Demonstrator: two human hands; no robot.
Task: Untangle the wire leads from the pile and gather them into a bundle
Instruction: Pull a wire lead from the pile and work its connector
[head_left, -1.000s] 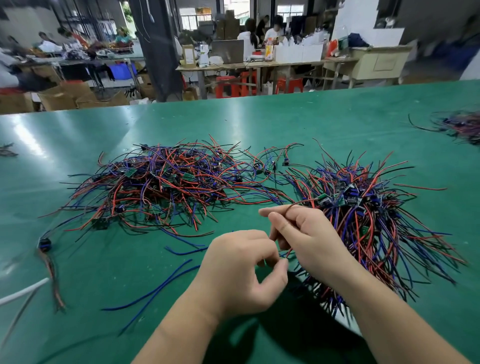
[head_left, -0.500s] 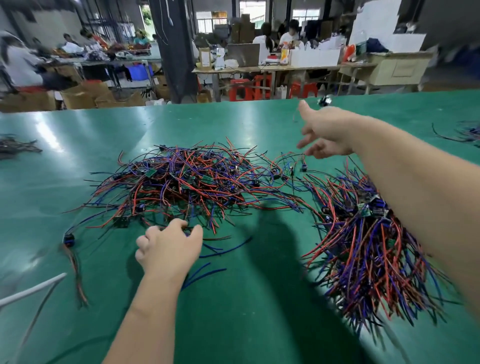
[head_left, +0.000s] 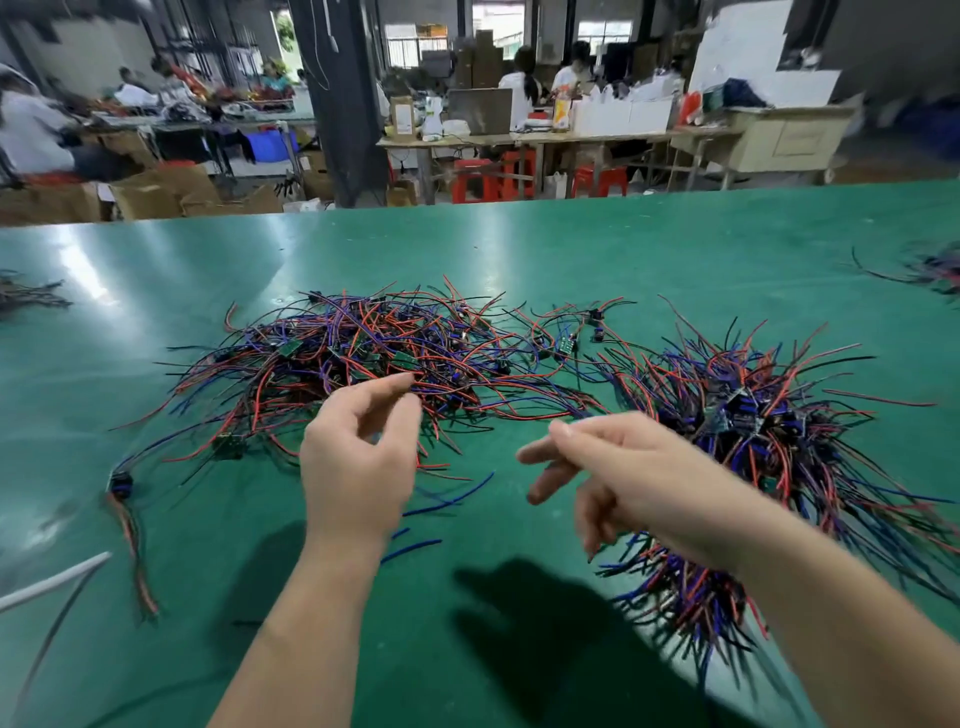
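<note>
A tangled pile of red, blue and black wire leads (head_left: 363, 364) with small green boards spreads over the green table (head_left: 519, 249) ahead of me. To the right lies a gathered bundle of the same leads (head_left: 753, 431), ends fanned out. My left hand (head_left: 358, 467) hovers at the near edge of the pile, fingers loosely curled, index and thumb near the wires but holding nothing I can see. My right hand (head_left: 613, 473) hangs between pile and bundle, fingers relaxed and empty, and its forearm covers part of the bundle.
Loose blue wires (head_left: 447, 499) lie on the table near my left wrist. A single lead with a dark connector (head_left: 122, 483) and a white tube (head_left: 52, 582) lie at the left. More wire clumps sit at the far left (head_left: 26, 296) and far right (head_left: 930, 270) edges.
My right hand has come back from the far side of the table to just left of the bundle. My left hand has lifted off the table and moved up to the pile's near edge.
</note>
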